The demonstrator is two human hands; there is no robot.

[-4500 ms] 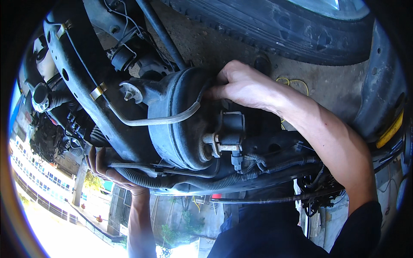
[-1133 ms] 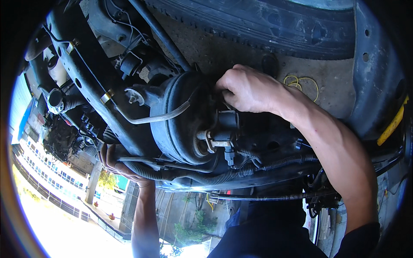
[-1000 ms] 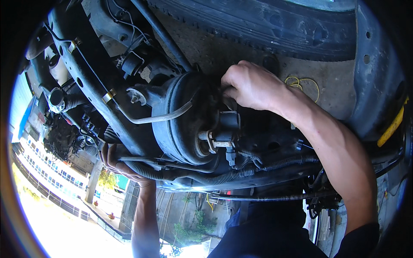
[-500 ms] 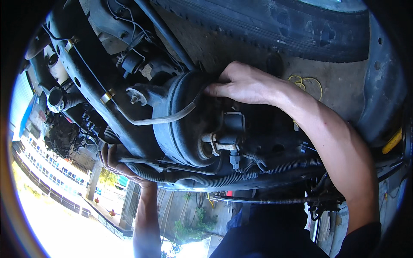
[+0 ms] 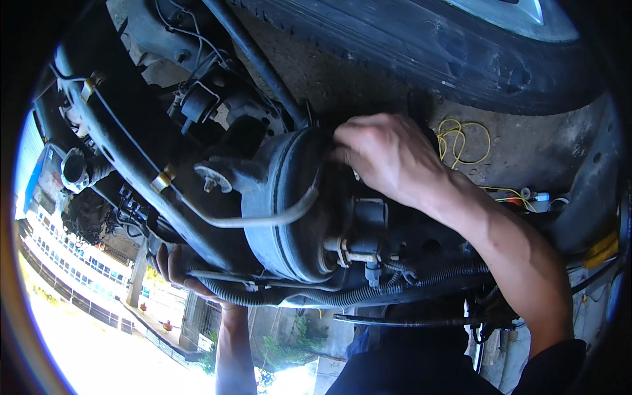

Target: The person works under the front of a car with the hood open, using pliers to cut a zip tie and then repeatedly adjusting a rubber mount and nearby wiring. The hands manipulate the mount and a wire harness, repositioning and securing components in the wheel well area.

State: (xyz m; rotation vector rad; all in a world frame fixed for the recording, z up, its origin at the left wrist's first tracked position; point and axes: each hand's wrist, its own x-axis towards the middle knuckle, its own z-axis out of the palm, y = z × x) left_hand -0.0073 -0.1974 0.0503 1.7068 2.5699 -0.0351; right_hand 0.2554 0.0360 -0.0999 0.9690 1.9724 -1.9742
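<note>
Under a vehicle's bodywork, a round black canister point(image 5: 266, 217) has a metal bracket point(image 5: 214, 178), a bent tube point(image 5: 257, 221) across it and a valve with a plug point(image 5: 365, 224) at its right. My right hand point(image 5: 385, 158) is closed at the canister's upper right; what its fingertips hold is hidden behind the knuckles. My left hand point(image 5: 184, 276) curls round the lower edge of a black frame rail point(image 5: 197, 237), beside a corrugated hose point(image 5: 342, 296); its palm is partly hidden.
A large tyre point(image 5: 461, 52) lies across the top, over a concrete floor with loose yellow cord point(image 5: 461, 141) and small items point(image 5: 536, 196). A black rod point(image 5: 276, 92) runs above the canister. A yellow part point(image 5: 599, 250) is at the right, a building point(image 5: 72, 263) beyond at lower left.
The view has shifted, so the vehicle parts sit lower in the picture. My right hand has turned at the canister's edge, knuckles up. Small items on the floor now show.
</note>
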